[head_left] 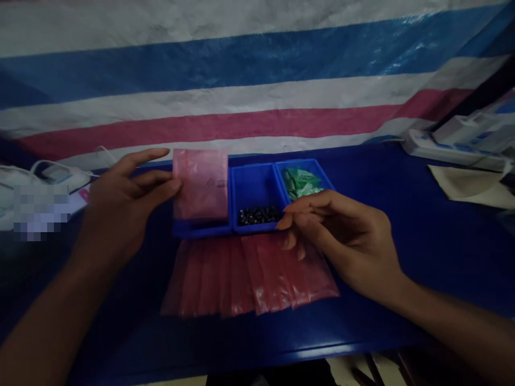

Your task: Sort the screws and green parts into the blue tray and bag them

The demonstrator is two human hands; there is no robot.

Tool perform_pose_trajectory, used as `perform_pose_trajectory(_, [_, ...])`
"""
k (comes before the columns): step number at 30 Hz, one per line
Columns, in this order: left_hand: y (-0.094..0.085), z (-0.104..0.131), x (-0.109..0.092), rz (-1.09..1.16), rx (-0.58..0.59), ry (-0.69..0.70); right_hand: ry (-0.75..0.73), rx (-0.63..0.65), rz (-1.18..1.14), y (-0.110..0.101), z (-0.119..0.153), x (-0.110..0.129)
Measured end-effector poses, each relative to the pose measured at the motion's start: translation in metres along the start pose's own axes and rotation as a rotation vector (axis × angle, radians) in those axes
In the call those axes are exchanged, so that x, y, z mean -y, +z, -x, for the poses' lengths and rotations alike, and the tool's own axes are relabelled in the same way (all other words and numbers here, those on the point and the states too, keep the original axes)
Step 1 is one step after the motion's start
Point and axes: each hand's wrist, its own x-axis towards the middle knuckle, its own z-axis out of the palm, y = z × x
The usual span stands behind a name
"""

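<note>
My left hand (139, 193) pinches the left edge of a pink plastic zip bag (203, 185), held upright over the left blue bin (203, 231). Thumb and fingertips of my right hand (325, 228) are pressed together by the front right corner of the middle blue bin (254, 182); whether anything small is between them is hidden. Small black parts (259, 215) lie at the front of that middle bin. Green plastic packets (301, 182) fill the right blue bin (319, 167). Below my hands, several pink bags (237, 276) overlap in a fanned row, partly under my right hand.
The bins stand on a blue table (386, 236) against a striped sheet (257, 64). Right of them are a white power strip (450, 150) and a beige sheet (470, 187). White cables and a plug (60, 172) lie on the far left.
</note>
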Motion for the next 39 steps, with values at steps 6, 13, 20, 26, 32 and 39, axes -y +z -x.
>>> perform_pose_trajectory(6, [-0.006,0.001,0.009,-0.671,-0.009,0.327,-0.093,0.057,0.283,-0.005,0.001,0.002])
perform_pose_trajectory(13, [0.001,0.014,0.015,-0.918,0.349,0.547,-0.440,0.299,0.738,-0.014,0.000,0.007])
perform_pose_trajectory(20, [0.005,0.022,0.022,-1.159,0.463,0.637,-0.153,0.639,1.486,-0.019,0.007,0.011])
perform_pose_trajectory(26, [0.017,0.036,0.008,-0.855,0.367,0.896,0.208,0.815,1.472,-0.019,-0.005,0.010])
perform_pose_trajectory(32, [0.031,0.066,-0.017,-0.473,0.426,0.719,0.097,0.576,0.706,-0.027,-0.008,0.033])
perform_pose_trajectory(39, [0.043,0.073,-0.026,0.147,0.594,0.039,-0.168,0.365,0.359,-0.016,0.009,0.031])
